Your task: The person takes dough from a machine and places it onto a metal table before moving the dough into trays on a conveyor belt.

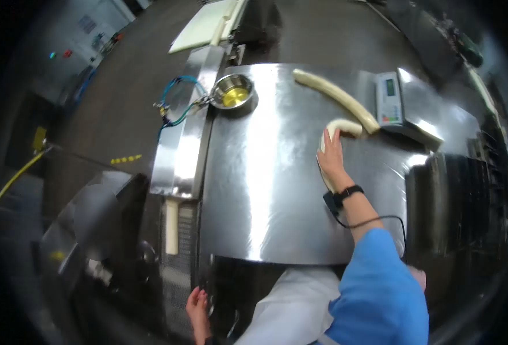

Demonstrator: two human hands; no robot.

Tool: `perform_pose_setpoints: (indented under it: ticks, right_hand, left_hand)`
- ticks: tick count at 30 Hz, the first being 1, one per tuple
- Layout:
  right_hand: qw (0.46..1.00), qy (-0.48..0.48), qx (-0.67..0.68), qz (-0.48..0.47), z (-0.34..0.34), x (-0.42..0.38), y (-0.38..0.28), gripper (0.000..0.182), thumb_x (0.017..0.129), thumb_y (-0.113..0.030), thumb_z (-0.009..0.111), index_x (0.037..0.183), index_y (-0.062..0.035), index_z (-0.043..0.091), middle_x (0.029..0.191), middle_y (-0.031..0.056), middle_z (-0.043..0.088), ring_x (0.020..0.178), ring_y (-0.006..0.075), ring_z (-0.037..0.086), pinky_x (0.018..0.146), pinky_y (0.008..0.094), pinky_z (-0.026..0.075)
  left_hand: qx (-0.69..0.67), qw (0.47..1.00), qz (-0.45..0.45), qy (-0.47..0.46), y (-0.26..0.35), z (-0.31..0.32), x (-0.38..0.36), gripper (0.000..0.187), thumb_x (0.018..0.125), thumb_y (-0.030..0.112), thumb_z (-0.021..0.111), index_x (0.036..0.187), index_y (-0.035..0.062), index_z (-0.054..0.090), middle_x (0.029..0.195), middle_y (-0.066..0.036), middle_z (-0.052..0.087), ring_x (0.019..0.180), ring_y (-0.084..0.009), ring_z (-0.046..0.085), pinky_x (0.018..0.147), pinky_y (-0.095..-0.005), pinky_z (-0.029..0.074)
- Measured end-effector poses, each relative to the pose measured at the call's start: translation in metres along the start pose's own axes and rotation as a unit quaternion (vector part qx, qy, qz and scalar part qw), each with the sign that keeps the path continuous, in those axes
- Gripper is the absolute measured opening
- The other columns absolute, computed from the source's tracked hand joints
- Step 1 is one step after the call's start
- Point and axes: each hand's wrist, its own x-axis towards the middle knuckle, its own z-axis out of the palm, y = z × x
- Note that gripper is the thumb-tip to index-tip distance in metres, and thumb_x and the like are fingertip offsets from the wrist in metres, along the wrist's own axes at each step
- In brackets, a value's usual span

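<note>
My right hand [331,154] lies on a bent pale dough rope [346,127], fingers spread over it; part of the rope is hidden under the hand and wrist. A longer dough rope [337,95] stretches diagonally just beyond it on the metal table [231,195]. Low in the view, beside the table's near left corner, my left hand [196,303] is held with loosely bent fingers and nothing visible in it. The nearest dough to it is a short length [172,227] on the conveyor [176,276].
A metal bowl [232,92] with yellow liquid stands at the table's far left. Blue hoses [179,121] loop beside it over a metal housing [182,161]. At the right is a digital scale [389,100]. A black cable [389,217] runs from my right wrist.
</note>
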Motion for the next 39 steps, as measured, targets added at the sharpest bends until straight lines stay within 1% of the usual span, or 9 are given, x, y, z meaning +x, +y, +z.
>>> perform_pose_setpoints:
  ticks: [7,11,18,24,27,28,33,35,39]
  right_hand:
    - [0.977,-0.104,-0.051,-0.178,0.081,0.055,-0.121,0.064,0.081,-0.005,0.053,0.142,-0.0079,0.035,0.152,0.0236,0.019,0.140,0.0375,0.020,0.114,0.0442,0.021]
    - [0.928,-0.137,0.001,-0.347,0.085,0.003,-0.148,0.056,0.080,0.001,0.050,0.135,-0.0070,0.046,0.146,0.0214,0.034,0.130,0.0374,0.039,0.108,0.0433,0.034]
    - [0.848,-0.233,0.060,-0.473,0.053,-0.140,-0.173,0.057,0.074,0.006,0.051,0.130,-0.0052,0.050,0.141,0.0219,0.040,0.125,0.0391,0.044,0.104,0.0445,0.039]
    - [0.810,-0.264,0.098,-0.514,0.050,-0.191,-0.187,0.053,0.075,-0.002,0.058,0.127,-0.0088,0.053,0.130,0.0244,0.047,0.117,0.0401,0.048,0.099,0.0471,0.040]
    - [0.832,-0.229,0.015,-0.505,0.043,-0.191,-0.182,0.050,0.076,-0.004,0.058,0.124,-0.0152,0.056,0.114,0.0203,0.055,0.104,0.0366,0.054,0.088,0.0440,0.045]
    - [0.839,-0.212,0.016,-0.501,0.034,-0.192,-0.179,0.047,0.078,-0.007,0.058,0.123,-0.0202,0.057,0.096,0.0177,0.055,0.091,0.0344,0.055,0.079,0.0425,0.045]
    - [0.866,-0.194,-0.022,-0.461,-0.006,-0.221,-0.132,0.045,0.077,-0.006,0.060,0.120,-0.0213,0.060,0.091,0.0172,0.053,0.088,0.0339,0.055,0.076,0.0429,0.046]
    - [0.872,-0.176,-0.036,-0.456,-0.022,-0.231,-0.118,0.045,0.076,-0.005,0.060,0.118,-0.0207,0.062,0.091,0.0170,0.053,0.088,0.0336,0.055,0.077,0.0424,0.046]
    - [0.929,-0.268,0.066,-0.248,-0.041,-0.223,-0.102,0.042,0.076,-0.002,0.057,0.115,-0.0161,0.065,0.097,0.0172,0.055,0.093,0.0346,0.056,0.084,0.0398,0.047]
  left_hand:
    - [-0.064,0.986,-0.077,0.130,-0.045,-0.053,-0.045,0.038,0.088,0.008,0.065,0.124,0.0026,0.055,0.102,-0.004,0.064,0.088,-0.0099,0.060,0.072,-0.0205,0.047]
    - [-0.060,0.984,-0.071,0.154,-0.088,-0.081,-0.048,0.036,0.089,0.008,0.065,0.123,-0.0005,0.056,0.104,-0.004,0.062,0.087,-0.0108,0.059,0.073,-0.0223,0.048]
    - [0.165,0.967,0.121,0.150,-0.076,-0.093,0.007,0.039,0.085,0.004,0.063,0.123,-0.0029,0.055,0.120,-0.015,0.060,0.111,-0.0240,0.057,0.098,-0.0345,0.043]
    - [0.363,0.870,0.281,0.182,-0.001,-0.080,0.079,0.049,0.084,0.006,0.061,0.130,-0.0022,0.047,0.127,-0.023,0.054,0.121,-0.0387,0.049,0.102,-0.0409,0.038]
    - [0.337,0.917,0.181,0.114,-0.005,-0.078,0.110,0.054,0.081,0.009,0.063,0.131,-0.0036,0.047,0.128,-0.026,0.052,0.118,-0.0372,0.052,0.101,-0.0385,0.039]
    - [0.382,0.873,0.280,0.118,-0.015,-0.076,0.114,0.045,0.080,0.010,0.062,0.122,-0.0023,0.053,0.109,-0.027,0.057,0.103,-0.0430,0.055,0.090,-0.0471,0.044]
    - [0.417,0.822,0.326,0.209,-0.027,-0.062,0.092,0.037,0.074,0.010,0.065,0.110,0.0011,0.059,0.101,-0.022,0.059,0.097,-0.0394,0.056,0.084,-0.0456,0.045]
    - [0.395,0.876,0.256,0.103,-0.027,-0.066,0.080,0.039,0.074,0.011,0.067,0.110,0.0003,0.057,0.102,-0.020,0.059,0.099,-0.0378,0.056,0.086,-0.0451,0.045]
    - [0.360,0.881,0.248,0.181,-0.036,-0.063,0.057,0.043,0.074,0.011,0.068,0.114,-0.0006,0.054,0.103,-0.019,0.058,0.100,-0.0375,0.055,0.088,-0.0449,0.044]
